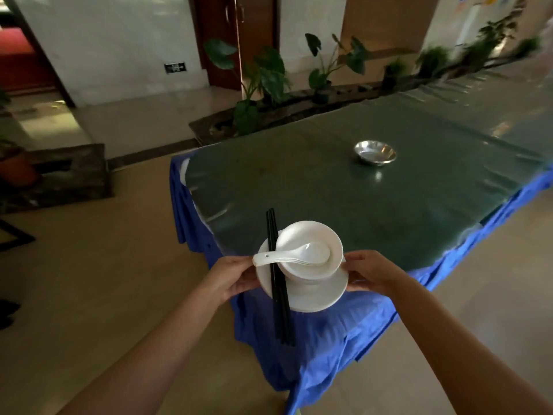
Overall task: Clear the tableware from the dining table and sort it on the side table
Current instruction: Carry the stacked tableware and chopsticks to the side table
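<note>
Both of my hands carry a stack of white tableware over the near corner of a table. My left hand point(232, 278) grips the left rim of the white plate point(317, 298), and my right hand point(369, 274) grips its right rim. A stack of white bowls point(302, 272) stands on the plate. White spoons point(299, 254) lie nested in the top bowl, handles pointing left. Black chopsticks point(278, 283) lie across the plate's left side, their ends sticking out past both rims.
The table point(329, 190) has a green plastic cover over a blue cloth. A steel bowl point(375, 152) sits on it further back. Potted plants point(263, 82) line a stone planter behind. Tiled floor lies to the left and right.
</note>
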Tool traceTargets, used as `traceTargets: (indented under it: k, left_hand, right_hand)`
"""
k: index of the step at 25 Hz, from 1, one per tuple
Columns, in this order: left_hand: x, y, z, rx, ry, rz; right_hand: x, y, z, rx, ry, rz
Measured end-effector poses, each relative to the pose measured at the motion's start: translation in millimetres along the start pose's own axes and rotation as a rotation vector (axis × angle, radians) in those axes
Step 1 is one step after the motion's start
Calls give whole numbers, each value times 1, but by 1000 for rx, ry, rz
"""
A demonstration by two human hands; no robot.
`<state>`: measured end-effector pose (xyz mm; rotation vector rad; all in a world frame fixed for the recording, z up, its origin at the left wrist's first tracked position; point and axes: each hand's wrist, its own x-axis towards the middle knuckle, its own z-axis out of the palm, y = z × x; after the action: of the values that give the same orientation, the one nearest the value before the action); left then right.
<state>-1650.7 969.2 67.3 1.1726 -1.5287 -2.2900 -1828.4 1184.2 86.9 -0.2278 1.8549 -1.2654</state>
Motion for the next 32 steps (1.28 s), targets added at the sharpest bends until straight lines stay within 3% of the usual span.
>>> traceTargets:
  k: [10,19,32]
  left_hand:
    - [117,25,110,-94,112,-58]
    - [238,-9,236,-171,365,-139]
    - [267,-40,295,-155,494,-196]
  right_hand:
    - [154,-52,-127,-115,-179,18]
    - [312,-63,-250,-303,-373,46]
    - [375,-48,-290,-360,-510,135]
